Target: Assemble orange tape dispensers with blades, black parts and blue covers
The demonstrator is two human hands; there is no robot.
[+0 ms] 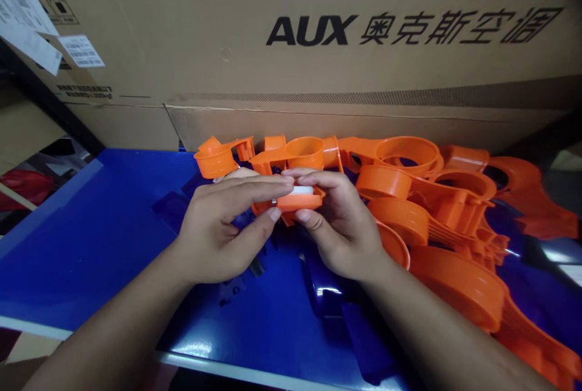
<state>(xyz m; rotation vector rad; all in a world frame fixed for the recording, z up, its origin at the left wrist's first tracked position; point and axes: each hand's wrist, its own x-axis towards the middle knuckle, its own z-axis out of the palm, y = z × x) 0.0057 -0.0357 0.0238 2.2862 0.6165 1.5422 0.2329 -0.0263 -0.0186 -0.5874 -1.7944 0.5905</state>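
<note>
Both hands meet over the blue table, closed around one orange plastic part (pixel 299 202) with a white round piece (pixel 302 190) seated on its top. My left hand (pixel 231 221) grips it from the left, thumb below and fingers across the top. From the right, my right hand (pixel 343 218) pinches the same part between thumb and fingers. A small metallic spot shows at the part's left end, by my left thumb. Much of the part's far side is hidden behind the fingers. Just beyond the hands lie more orange plastic pieces with round cups (pixel 305 150).
Orange ring-shaped parts (pixel 459 300) are heaped along the right side. Dark blue translucent pieces (pixel 325 294) lie below my right hand, and small dark parts (pixel 231 289) below my left. A large cardboard box (pixel 191 33) stands behind the blue tabletop (pixel 82 227).
</note>
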